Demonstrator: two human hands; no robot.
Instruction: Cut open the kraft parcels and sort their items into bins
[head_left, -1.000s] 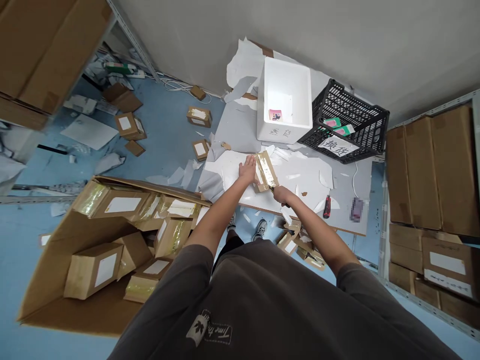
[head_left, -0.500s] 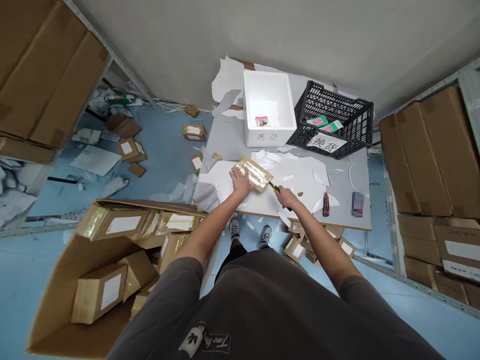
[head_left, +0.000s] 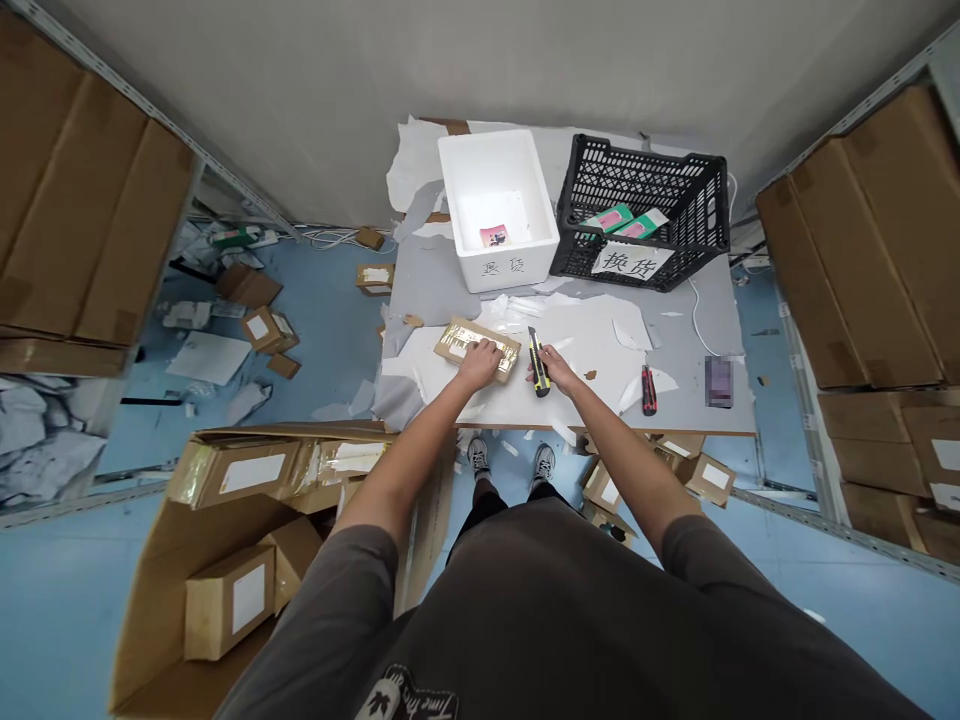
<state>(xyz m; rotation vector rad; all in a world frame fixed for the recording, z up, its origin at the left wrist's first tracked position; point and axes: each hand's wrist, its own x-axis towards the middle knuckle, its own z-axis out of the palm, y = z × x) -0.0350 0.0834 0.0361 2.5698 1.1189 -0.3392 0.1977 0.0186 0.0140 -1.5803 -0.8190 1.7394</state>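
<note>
A small brown cardboard box (head_left: 456,343), wrapped in shiny clear tape, lies slightly aslant on the white paper over the table. My left hand (head_left: 480,364) is on its top towards the right end, fingers curled against the taped surface; what the fingertips grip there is partly hidden. To the right of the box, my right hand (head_left: 553,370) holds a yellow and black utility knife (head_left: 538,364), which points away from me and is apart from the box. A red and black tool (head_left: 649,390), like a screwdriver or second knife, rests farther right on the table.
Behind the box stand a white foam bin (head_left: 510,270) and a black plastic crate (head_left: 645,185) with green and pink packs. A phone-like object (head_left: 718,382) lies at the table's right. A large carton (head_left: 150,600) of boxes stands front left; shelves flank both sides.
My left hand has shifted from the box's left end to its right part. The knife has drawn away from the box's right end and turned upright in my right hand.
</note>
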